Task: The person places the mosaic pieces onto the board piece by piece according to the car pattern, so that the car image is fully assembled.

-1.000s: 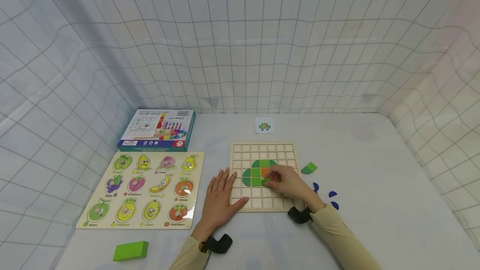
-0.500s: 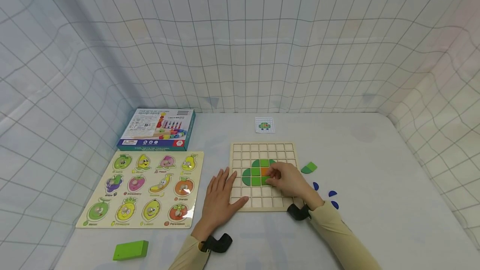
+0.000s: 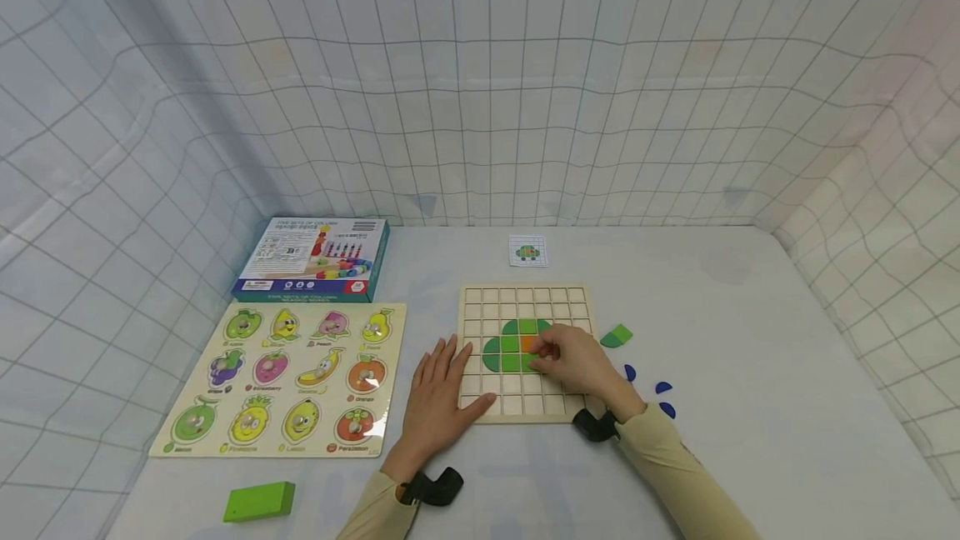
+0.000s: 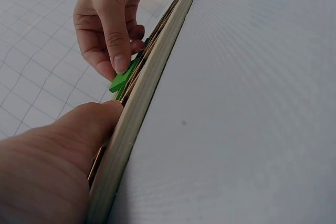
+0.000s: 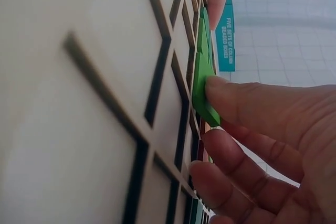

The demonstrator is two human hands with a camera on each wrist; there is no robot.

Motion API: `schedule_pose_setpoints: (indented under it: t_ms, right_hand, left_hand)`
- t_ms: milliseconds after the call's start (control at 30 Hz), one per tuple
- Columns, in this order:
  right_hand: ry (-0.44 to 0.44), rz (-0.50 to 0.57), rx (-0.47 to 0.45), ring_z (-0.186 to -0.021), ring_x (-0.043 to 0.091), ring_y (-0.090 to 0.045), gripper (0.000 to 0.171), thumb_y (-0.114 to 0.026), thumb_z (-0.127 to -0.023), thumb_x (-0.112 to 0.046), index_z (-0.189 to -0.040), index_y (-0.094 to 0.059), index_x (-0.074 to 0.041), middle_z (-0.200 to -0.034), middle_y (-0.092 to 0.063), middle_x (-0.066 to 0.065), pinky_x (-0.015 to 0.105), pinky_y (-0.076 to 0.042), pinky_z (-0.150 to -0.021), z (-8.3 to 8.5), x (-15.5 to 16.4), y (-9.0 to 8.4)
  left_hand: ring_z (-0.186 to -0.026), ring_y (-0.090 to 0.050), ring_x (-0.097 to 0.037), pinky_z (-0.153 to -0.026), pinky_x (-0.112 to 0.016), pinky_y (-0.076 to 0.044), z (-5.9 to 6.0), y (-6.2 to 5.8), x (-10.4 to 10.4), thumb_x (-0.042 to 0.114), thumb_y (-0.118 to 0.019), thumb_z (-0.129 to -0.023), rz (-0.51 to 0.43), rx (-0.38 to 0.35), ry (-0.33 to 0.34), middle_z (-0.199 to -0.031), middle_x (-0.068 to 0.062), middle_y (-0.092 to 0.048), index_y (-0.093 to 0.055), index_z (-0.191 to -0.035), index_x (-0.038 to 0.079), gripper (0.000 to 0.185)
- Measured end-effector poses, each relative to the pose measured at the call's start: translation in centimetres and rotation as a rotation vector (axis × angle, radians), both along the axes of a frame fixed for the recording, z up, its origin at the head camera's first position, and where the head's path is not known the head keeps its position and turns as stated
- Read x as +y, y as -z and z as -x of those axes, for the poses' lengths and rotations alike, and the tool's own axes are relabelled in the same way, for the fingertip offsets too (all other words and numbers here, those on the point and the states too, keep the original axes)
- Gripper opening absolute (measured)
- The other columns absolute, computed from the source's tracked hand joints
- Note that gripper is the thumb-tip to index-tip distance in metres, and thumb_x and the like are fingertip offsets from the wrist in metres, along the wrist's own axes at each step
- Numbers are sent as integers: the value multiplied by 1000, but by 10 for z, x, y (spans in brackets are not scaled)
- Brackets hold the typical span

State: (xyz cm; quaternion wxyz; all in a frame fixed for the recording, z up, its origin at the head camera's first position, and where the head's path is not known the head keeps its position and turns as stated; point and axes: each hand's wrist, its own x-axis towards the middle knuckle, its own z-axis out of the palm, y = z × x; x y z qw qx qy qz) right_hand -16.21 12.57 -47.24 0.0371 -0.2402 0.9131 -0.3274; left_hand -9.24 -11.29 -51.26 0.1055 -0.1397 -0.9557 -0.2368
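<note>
My right hand [image 3: 577, 361] is over the wooden grid board [image 3: 487, 420], pinching a green square tile [image 5: 202, 87] by its edge. The thumb lies on the tile's face, and the tile sits slightly tilted at its cell. Around it on the board are more green squares [image 3: 511, 344], dark green rounded pieces [image 3: 492, 355] and an orange piece [image 3: 527, 344], partly hidden by my right fingers. My left hand [image 3: 438, 402] rests with fingers spread along the board's left edge, its thumb on the lower left corner.
Right of the board lie a light and dark green pair of pieces [image 3: 618, 335] and several blue rounded pieces [image 3: 663, 387]. A picture card [image 3: 528, 252] lies behind the board. A fruit puzzle [image 3: 281, 383], a box [image 3: 311, 261] and a green block [image 3: 258, 502] are at left.
The green tile under my right fingers has gone from raised to lying lower at its cell. My right hand has shifted only slightly; my left hand stays in place.
</note>
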Motion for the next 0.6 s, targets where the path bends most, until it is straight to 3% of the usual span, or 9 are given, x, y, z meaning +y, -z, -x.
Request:
schedule_pose_setpoints:
  t_ms: [600]
  right_hand:
    - [25, -23, 34, -63, 7, -46, 11, -79, -78, -20, -76, -68, -19, -71, -53, -12, 25, -41, -57, -2, 0, -2]
  left_hand:
    - [-141, -17, -30, -112, -46, -10, 0, -1, 0, 54, -61, -85, -13, -32, -1, -151, -15, -28, -40, -144, 7, 79]
